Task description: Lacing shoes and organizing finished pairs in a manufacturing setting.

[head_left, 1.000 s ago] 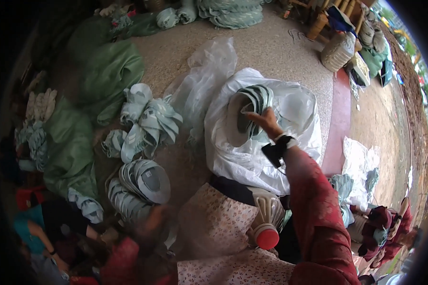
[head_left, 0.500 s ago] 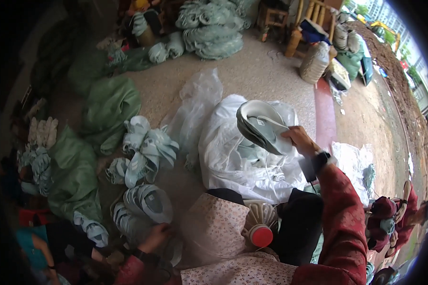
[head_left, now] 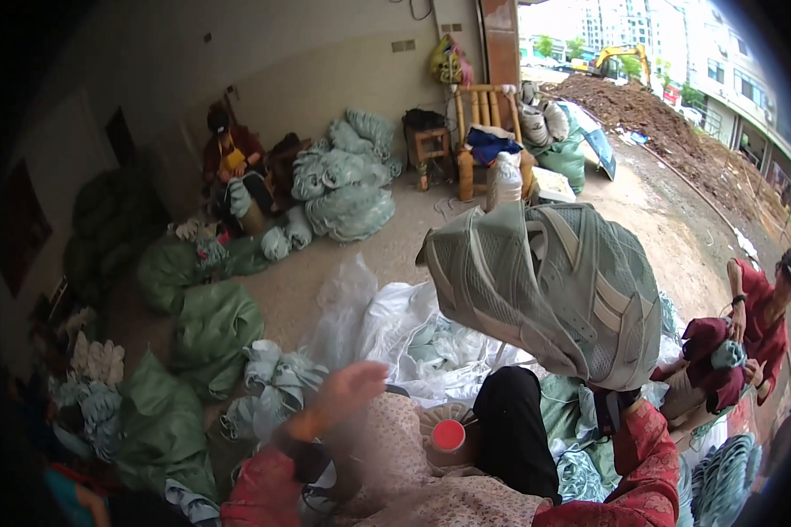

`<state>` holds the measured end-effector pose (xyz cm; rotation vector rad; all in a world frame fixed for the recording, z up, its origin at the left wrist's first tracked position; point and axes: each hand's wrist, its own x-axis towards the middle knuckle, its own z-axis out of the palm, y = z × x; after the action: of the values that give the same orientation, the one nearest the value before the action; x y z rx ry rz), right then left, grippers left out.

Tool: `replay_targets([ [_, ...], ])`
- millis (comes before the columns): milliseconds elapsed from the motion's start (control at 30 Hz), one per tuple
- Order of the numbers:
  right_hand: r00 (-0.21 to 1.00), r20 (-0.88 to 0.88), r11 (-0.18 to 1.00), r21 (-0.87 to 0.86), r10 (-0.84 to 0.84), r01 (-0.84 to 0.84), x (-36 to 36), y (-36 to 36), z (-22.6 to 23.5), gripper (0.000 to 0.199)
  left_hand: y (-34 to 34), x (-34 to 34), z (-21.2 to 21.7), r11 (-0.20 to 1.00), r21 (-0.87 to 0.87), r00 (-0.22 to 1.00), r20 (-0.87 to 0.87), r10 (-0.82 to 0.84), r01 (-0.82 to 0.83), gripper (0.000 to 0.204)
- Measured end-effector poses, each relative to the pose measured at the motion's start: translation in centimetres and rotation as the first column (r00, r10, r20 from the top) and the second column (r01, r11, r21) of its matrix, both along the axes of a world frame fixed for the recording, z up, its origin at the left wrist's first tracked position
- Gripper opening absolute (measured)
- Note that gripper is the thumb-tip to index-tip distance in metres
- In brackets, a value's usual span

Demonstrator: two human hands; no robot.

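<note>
A grey-green mesh shoe upper (head_left: pixel 545 294) is held up large and close, its side panels and pale overlays showing. My right hand (head_left: pixel 615 397) grips it from below; the fingers are mostly hidden behind it. Over my lap my left hand (head_left: pixel 356 391) is raised and blurred, fingers stretched out, with nothing visible in it. Beyond my knees lies an open white sack (head_left: pixel 395 321) with pale green uppers (head_left: pixel 439 342) inside. Between my thighs stands a clear plastic bottle with a red cap (head_left: pixel 449 436).
Bundled uppers (head_left: pixel 277 378) and green sacks (head_left: pixel 163 430) lie to my left. A large pile of bundles (head_left: pixel 347 189) sits by the far wall near a seated person (head_left: pixel 233 162). A bamboo chair (head_left: pixel 488 132) stands behind. At right, another person (head_left: pixel 760 325) handles pieces beside stacked uppers (head_left: pixel 725 474).
The shoe upper has come up nearer and turned to show its outer side. My left hand has left the bundles at lower left and risen over my lap. The view has tilted up.
</note>
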<state>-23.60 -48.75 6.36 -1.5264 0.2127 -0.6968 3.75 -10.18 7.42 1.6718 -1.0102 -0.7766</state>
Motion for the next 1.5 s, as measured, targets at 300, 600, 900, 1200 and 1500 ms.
replay_targets([
  [300, 0.984, 0.146, 0.899, 0.409, 0.103, -0.155, -4.7, 10.9, 6.3, 0.024, -6.3, -9.3, 7.1, 0.856, -0.478, 0.842, -0.363, -0.398, 0.199, 0.083],
  [600, 0.967, 0.169, 0.981, -0.003, -0.19, 0.193, -1.0, 13.4, 4.1, 0.026, -6.0, -14.4, 6.7, 0.849, -0.527, 0.735, -0.558, -0.385, 0.045, 0.095],
  [900, 0.919, 0.232, 0.812, -0.434, -0.318, 0.391, 0.7, 14.2, 2.2, 0.048, -5.0, -13.6, 5.9, 0.971, -0.237, 0.936, -0.347, -0.06, -0.026, 0.071],
  [1200, 0.946, 0.286, 0.567, -0.759, -0.153, 0.321, 0.8, 16.8, 5.6, 0.068, -6.7, -8.8, 2.6, 0.919, -0.334, 0.895, -0.445, 0.043, -0.21, 0.042],
  [1500, 0.954, 0.064, 0.956, 0.033, -0.293, 0.292, -3.1, 12.4, 6.1, 0.024, -2.7, -3.4, 5.3, 0.514, -0.528, 0.735, -0.424, 0.53, -0.676, 0.055],
])
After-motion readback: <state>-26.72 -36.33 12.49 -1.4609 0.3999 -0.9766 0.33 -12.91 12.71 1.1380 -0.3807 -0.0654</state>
